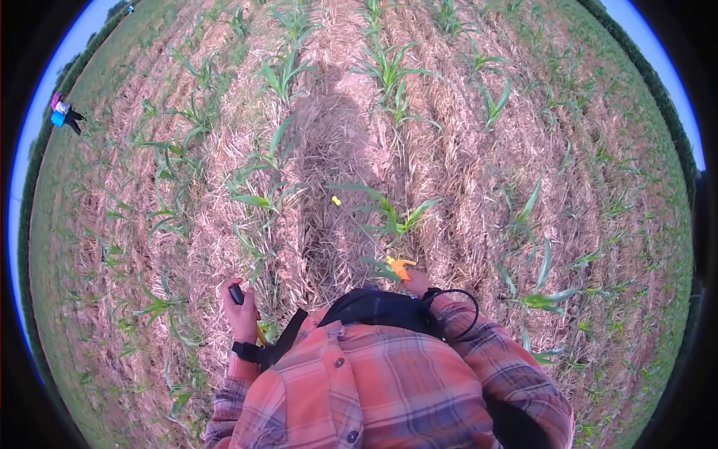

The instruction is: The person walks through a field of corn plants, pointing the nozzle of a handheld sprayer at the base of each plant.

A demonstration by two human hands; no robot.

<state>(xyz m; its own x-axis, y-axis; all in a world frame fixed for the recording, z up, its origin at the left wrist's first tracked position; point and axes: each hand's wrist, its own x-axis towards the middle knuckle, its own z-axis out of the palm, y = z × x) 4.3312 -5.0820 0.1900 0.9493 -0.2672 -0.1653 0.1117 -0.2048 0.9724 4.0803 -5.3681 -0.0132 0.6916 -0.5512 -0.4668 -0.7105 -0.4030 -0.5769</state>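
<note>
My right hand is closed around the orange trigger handle of a spray wand. Its thin lance runs forward and left to a yellow nozzle over the straw, left of a young maize plant. On the other side, my left hand is wrapped around a black-ended lever, with a yellow part showing below by the wrist. A black hose loops near my right forearm.
Rows of young maize run ahead through dry straw. More plants stand to my right. Another person with a blue container stands far left, and a smaller figure is farther off. Trees line the field's edge.
</note>
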